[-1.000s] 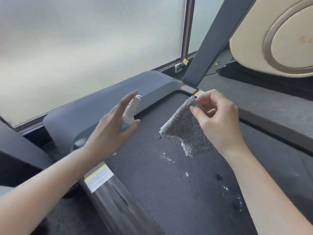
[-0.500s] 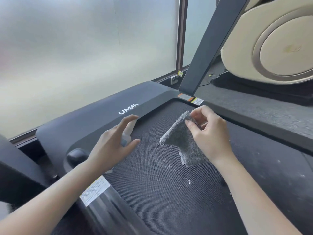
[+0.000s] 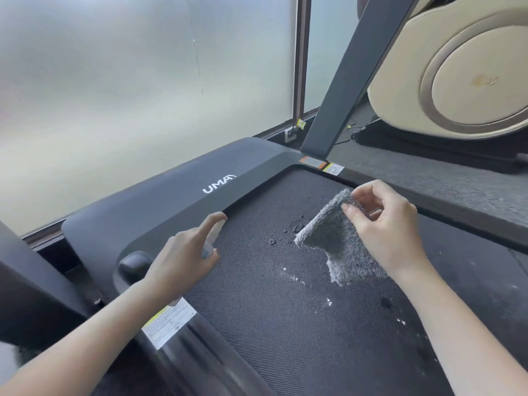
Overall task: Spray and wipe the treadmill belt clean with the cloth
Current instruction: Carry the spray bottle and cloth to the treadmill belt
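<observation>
Spray bottle almost wholly behind the left hand, warning label print illegibly small

White letters "UMA" plus an unclear 4th letter stand on the treadmill front cover; its stickers carry unreadably small print.

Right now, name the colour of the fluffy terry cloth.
The fluffy terry cloth is grey; head view.
</observation>
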